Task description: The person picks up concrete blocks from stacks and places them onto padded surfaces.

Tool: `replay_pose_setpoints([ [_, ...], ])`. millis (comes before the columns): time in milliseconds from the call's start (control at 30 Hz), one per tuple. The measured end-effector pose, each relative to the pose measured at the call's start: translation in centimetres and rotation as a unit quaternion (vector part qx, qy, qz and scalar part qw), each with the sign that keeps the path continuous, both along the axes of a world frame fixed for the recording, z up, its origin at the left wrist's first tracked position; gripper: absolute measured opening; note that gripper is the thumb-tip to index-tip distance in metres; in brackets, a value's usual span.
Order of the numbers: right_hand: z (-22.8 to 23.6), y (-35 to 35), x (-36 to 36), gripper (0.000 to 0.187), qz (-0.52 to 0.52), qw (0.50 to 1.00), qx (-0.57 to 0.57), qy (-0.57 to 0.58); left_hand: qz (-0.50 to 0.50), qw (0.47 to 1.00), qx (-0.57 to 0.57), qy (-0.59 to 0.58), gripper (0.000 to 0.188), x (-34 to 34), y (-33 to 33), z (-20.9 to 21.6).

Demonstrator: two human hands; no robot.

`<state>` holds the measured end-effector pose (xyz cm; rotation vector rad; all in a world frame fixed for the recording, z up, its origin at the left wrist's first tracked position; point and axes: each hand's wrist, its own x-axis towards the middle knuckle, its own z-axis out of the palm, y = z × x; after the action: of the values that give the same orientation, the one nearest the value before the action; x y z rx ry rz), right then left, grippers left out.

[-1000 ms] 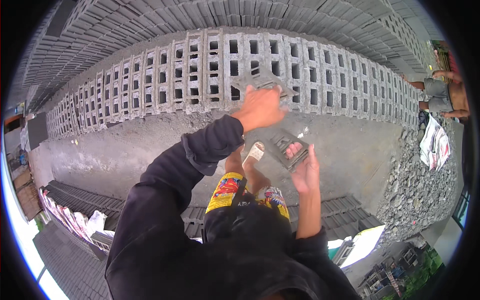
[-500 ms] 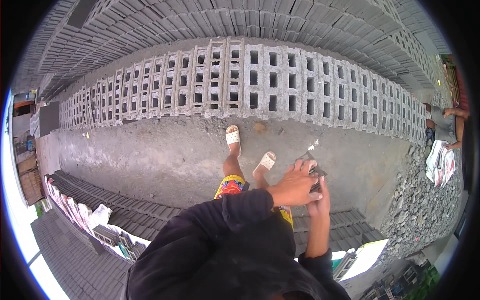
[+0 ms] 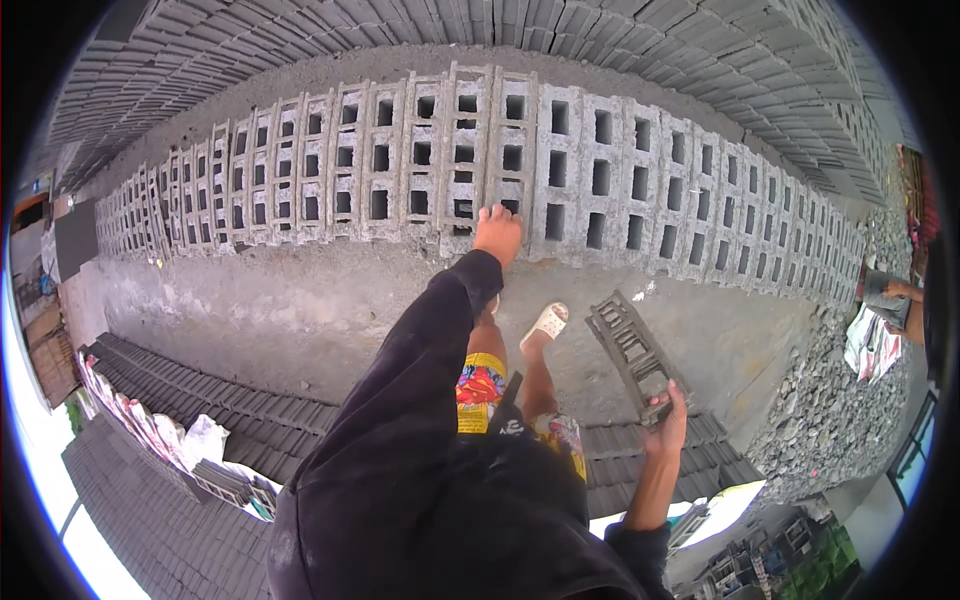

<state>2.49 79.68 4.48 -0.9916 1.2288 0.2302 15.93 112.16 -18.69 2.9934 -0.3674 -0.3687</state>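
Observation:
A long row of grey hollow concrete blocks (image 3: 570, 217) lies before me, their openings facing up. My left hand (image 3: 498, 236) reaches to the near end of a hollow concrete block (image 3: 512, 135) in the middle of the row. Its fingers curl over that block's edge by an opening; the fingertips are partly hidden. Off to the right, my right hand (image 3: 665, 420) is closed on the near end of a narrow grey frame with several rectangular openings (image 3: 628, 345). This frame slants away from me above the ground; I cannot tell whether it is concrete or metal.
Stacked grey blocks (image 3: 560, 28) form a wall behind the row. Rough concrete ground (image 3: 280, 300) runs between the row and more low stacks (image 3: 230, 390) near me. Gravel (image 3: 810, 400) lies at the right, by a white sack (image 3: 872, 342) and another person's hand (image 3: 905, 290).
My left hand has left the frame beside my right hand and moved forward and left to the block row. The frame now extends forward from my right hand, which has lowered slightly.

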Motion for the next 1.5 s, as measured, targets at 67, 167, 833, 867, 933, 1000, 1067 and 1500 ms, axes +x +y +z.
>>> replay_pose_setpoints([
  [67, 0.3, 1.0, 0.9, 0.019, 0.004, 1.0, -0.028, -0.012, -0.049, 0.997, -0.048, 0.024, 0.019, 1.3, 1.5, 1.8],
  [167, 0.5, 1.9, 1.1, 0.018, -0.007, 0.999, -0.032, -0.012, -0.08, 0.995, -0.001, 0.064, 0.019, 2.3, 6.1, 5.2],
  [833, 8.6, -4.4, -1.6, 0.02, 0.028, 0.996, -0.028, -0.074, 0.463, 0.749, -0.474, -0.016, 0.025, 5.7, 27.5, 27.1],
  [867, 9.3, -6.3, -2.7, 0.021, 0.02, 0.997, -0.028, -0.071, 0.49, 0.665, -0.563, -0.023, 0.028, 4.2, 31.8, 31.0],
  [933, 9.8, -12.1, -6.1, 0.024, -0.012, 0.995, -0.023, -0.095, 0.515, 0.614, -0.597, -0.04, 0.029, 1.4, 38.8, 35.4],
  [1000, 10.8, -15.7, -9.1, 0.028, -0.095, 0.989, -0.049, -0.105, 0.526, 0.548, -0.645, -0.087, 0.032, -1.6, 41.6, 39.1],
  [1067, 9.6, -21.4, -11.8, 0.026, -0.151, 0.981, -0.042, -0.115, 0.509, 0.579, -0.605, -0.199, 0.02, -3.5, 48.1, 41.7],
  [1500, 7.6, -20.1, -11.5, 0.027, -0.171, 0.971, -0.023, -0.164, 0.299, 0.883, -0.27, -0.241, 0.037, -9.7, -3.4, 29.0],
])
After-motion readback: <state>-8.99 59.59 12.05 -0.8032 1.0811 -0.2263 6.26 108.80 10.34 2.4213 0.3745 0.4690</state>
